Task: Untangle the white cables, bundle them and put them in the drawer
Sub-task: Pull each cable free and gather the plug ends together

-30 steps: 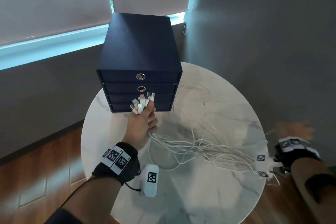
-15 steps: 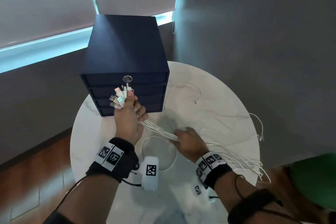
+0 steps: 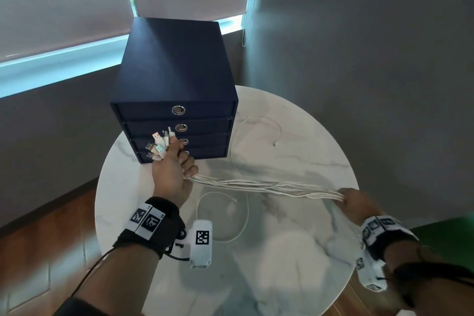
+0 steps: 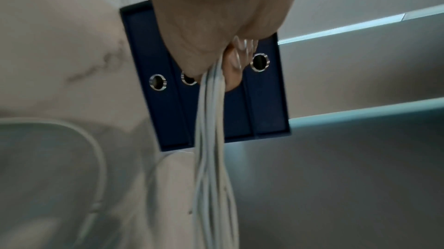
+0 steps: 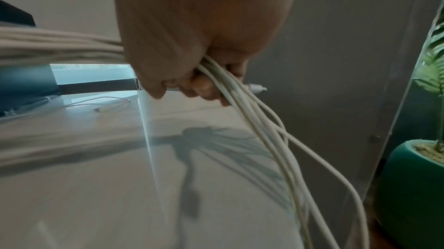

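Several white cables stretch taut above the round marble table between my two hands. My left hand grips them near their plugs, which fan out above the fist in front of the drawer unit. My right hand grips the same bundle at the table's right edge; in the right wrist view the cables leave my fist and hang down past the edge. In the left wrist view the cables run down from my left hand. All the navy drawers are closed.
Two loose white cables lie on the table: a loop beside the drawer unit and another loop under the bundle. A potted green plant stands on the floor past the table's right side. Grey walls stand close behind.
My right hand has slid rightward along the bundle from the middle to the table's right edge, pulling the cables straight. My left hand has kept its grip near the drawers.
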A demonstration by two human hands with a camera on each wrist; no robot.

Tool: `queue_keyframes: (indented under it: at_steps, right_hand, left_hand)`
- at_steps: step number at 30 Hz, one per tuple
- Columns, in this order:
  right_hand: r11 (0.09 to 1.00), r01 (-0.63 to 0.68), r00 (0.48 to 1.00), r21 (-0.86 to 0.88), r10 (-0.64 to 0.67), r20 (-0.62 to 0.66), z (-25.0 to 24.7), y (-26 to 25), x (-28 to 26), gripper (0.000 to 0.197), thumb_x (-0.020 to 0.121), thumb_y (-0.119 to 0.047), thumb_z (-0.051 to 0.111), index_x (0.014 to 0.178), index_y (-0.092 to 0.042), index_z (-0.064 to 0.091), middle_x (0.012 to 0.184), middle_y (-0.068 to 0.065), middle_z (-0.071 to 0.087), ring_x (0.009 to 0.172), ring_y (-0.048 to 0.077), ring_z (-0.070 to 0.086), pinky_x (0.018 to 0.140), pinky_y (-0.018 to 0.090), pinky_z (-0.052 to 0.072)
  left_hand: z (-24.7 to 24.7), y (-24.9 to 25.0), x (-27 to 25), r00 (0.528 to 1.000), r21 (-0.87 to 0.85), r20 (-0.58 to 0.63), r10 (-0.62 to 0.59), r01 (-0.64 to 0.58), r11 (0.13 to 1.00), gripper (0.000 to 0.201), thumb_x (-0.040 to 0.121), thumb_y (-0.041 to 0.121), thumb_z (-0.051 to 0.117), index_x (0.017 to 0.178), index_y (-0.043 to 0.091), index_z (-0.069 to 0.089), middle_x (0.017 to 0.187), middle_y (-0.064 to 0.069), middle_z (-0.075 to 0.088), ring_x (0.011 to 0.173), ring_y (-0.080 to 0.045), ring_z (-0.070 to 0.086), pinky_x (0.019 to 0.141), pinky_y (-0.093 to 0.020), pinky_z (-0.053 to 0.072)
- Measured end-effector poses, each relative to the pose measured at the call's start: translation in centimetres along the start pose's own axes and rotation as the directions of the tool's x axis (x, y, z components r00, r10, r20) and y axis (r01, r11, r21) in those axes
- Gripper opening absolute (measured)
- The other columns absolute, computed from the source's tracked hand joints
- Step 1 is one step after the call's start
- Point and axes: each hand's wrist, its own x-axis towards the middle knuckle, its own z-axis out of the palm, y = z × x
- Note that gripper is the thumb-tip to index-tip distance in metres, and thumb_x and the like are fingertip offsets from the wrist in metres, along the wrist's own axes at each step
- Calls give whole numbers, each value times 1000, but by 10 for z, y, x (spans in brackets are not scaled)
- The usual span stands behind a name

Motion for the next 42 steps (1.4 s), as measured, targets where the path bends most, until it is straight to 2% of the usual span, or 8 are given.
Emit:
queue_keyframes:
  at_steps: [5, 14, 23, 26, 29, 34, 37, 42]
  right_hand:
    - [992, -119, 979, 39, 124, -162, 0, 12, 8, 22, 96, -31, 47, 83, -14, 55, 90, 19, 68, 89, 39, 65, 72, 39, 48]
    - [994, -107, 968, 18, 100, 232, 45, -13, 9, 7, 86, -36, 57, 86, -29, 57, 93, -1, 66, 98, 30, 65, 85, 36, 50]
    - [992, 114, 874, -60, -71, 480, 11, -71, 15, 54, 53, -59, 79, 89, -30, 50, 90, -11, 62, 83, 13, 59, 67, 27, 44]
    - [984, 176, 894, 38, -176, 411, -3, -125, 13, 64, 56, -70, 76, 101, -29, 56, 102, -6, 65, 91, 16, 61, 85, 36, 50]
    - [957, 235, 930, 171, -273, 247, 1, -177, 13, 44, 77, -49, 74, 105, -18, 58, 107, 4, 63, 101, 23, 61, 90, 37, 50]
    - [877, 347, 893, 332, -417, 171, 45, -230, 5, 37, 83, -38, 71, 112, -19, 57, 110, 5, 55, 99, 24, 59, 90, 35, 48]
    - [867, 438, 872, 237, -474, 123, 68, -240, -3, 19, 90, -26, 60, 101, -10, 62, 104, 12, 58, 96, 29, 60, 80, 33, 46]
    - [807, 309, 915, 503, -397, 74, 63, -222, 10, 13, 88, -21, 67, 80, -12, 71, 80, 2, 67, 76, 18, 62, 76, 29, 47]
  left_hand:
    - [-28, -24, 1, 984, 147, 4, -178, 175, 973, 34, 102, 32, 56, 72, 19, 48, 52, 7, 32, 41, -6, 22, 35, -19, 20]
    - [-68, -48, -3, 933, 395, -93, -347, 354, 848, 38, 104, 31, 52, 68, 18, 45, 50, 7, 30, 38, -7, 21, 36, -18, 17]
    - [-71, -56, 1, 965, 506, -127, -231, 263, 821, 36, 103, 30, 54, 70, 17, 47, 48, 7, 36, 36, -8, 26, 38, -17, 19]
    - [-71, -56, 1, 965, 513, -137, -222, 261, 818, 35, 102, 30, 55, 70, 17, 47, 49, 6, 36, 37, -9, 26, 38, -18, 19]
    - [-73, -56, 0, 968, 502, -143, -207, 251, 827, 36, 102, 29, 55, 70, 17, 47, 49, 6, 35, 38, -9, 24, 39, -18, 17]
    - [-79, -56, -2, 969, 487, -155, -193, 245, 839, 36, 102, 28, 56, 69, 16, 47, 49, 5, 31, 39, -10, 22, 43, -20, 16]
    - [-80, -54, -3, 974, 489, -146, -175, 225, 843, 34, 101, 26, 57, 70, 15, 47, 50, 5, 31, 41, -11, 22, 44, -21, 17]
    - [-78, -50, -3, 980, 476, -124, -156, 196, 857, 34, 102, 27, 56, 72, 16, 46, 53, 4, 29, 43, -12, 21, 45, -22, 17]
